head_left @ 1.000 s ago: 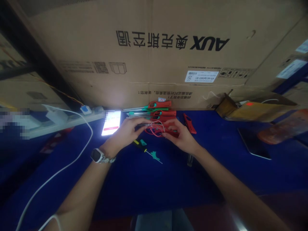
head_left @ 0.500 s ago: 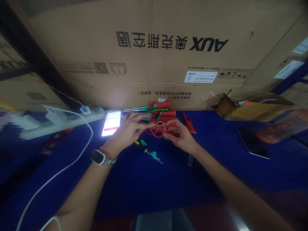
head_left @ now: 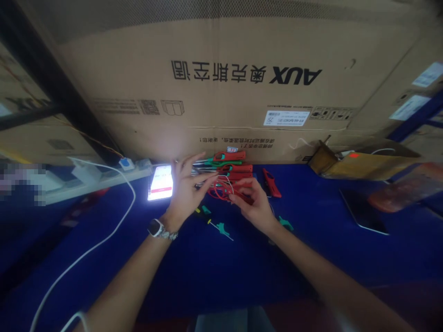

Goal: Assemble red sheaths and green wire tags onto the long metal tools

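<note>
My left hand (head_left: 187,191) pinches one end of a thin white wire (head_left: 226,179) between thumb and index finger, its other fingers spread upward. My right hand (head_left: 255,205) is closed on the wire's other end, so it arches between both hands. Just beneath lies a loose bundle of red wire (head_left: 219,190). Behind the hands are several red long-nose lighters (head_left: 229,157) with green parts and metal tubes. A separate red casing piece (head_left: 272,183) rests right of them. A yellow-and-black screwdriver (head_left: 210,222) lies nearer me, beside a green plastic trigger (head_left: 222,228). Another green piece (head_left: 285,223) is partly behind my right wrist.
A lit phone (head_left: 161,183) leans left of my left hand, near a white power strip (head_left: 104,179) and cable (head_left: 100,244). On the right lie a dark phone (head_left: 363,212), a blurred bottle (head_left: 404,186) and a yellow carton (head_left: 370,165). A large cardboard box (head_left: 214,106) stands behind the blue table (head_left: 214,276).
The left hand has turned, its fingers now raised and more spread, uncovering the lighters' metal tubes. The right hand has shifted slightly left and down. The camera view has tilted up a little.
</note>
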Demonstrator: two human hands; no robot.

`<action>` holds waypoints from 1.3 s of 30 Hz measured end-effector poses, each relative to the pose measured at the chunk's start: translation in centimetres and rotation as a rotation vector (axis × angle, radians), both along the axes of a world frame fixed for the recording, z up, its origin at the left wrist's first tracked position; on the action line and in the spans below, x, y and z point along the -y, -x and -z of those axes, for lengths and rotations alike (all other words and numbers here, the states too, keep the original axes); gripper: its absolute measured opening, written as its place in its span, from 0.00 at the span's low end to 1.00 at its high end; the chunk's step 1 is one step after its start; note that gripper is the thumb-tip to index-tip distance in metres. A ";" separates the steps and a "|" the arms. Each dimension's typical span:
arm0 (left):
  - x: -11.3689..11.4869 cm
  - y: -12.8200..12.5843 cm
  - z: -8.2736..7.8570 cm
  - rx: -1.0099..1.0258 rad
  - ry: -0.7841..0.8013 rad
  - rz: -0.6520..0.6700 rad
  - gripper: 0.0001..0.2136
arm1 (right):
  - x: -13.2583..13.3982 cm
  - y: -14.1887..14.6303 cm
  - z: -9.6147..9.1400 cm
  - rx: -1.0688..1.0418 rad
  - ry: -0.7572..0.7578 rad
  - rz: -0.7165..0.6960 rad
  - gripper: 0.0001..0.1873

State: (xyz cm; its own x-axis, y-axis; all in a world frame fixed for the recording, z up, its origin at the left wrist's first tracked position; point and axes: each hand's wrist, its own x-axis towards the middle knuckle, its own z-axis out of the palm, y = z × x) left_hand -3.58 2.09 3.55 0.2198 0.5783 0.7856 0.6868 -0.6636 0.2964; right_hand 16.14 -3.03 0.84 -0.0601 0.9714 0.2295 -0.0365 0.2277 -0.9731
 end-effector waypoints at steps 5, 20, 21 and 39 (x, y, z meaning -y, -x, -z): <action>0.2 -0.4 -0.1 0.171 0.081 0.022 0.05 | -0.1 0.1 0.5 0.030 -0.044 0.055 0.22; 0.6 -0.9 -0.1 0.328 0.108 0.017 0.09 | -0.2 0.3 0.5 -0.017 -0.007 0.068 0.24; 0.4 -0.9 0.2 0.367 0.128 0.019 0.08 | -0.2 0.3 0.5 -0.021 -0.002 0.065 0.24; -1.3 0.1 1.9 0.633 0.448 -0.184 0.17 | -0.4 0.3 1.3 0.052 -0.022 0.028 0.23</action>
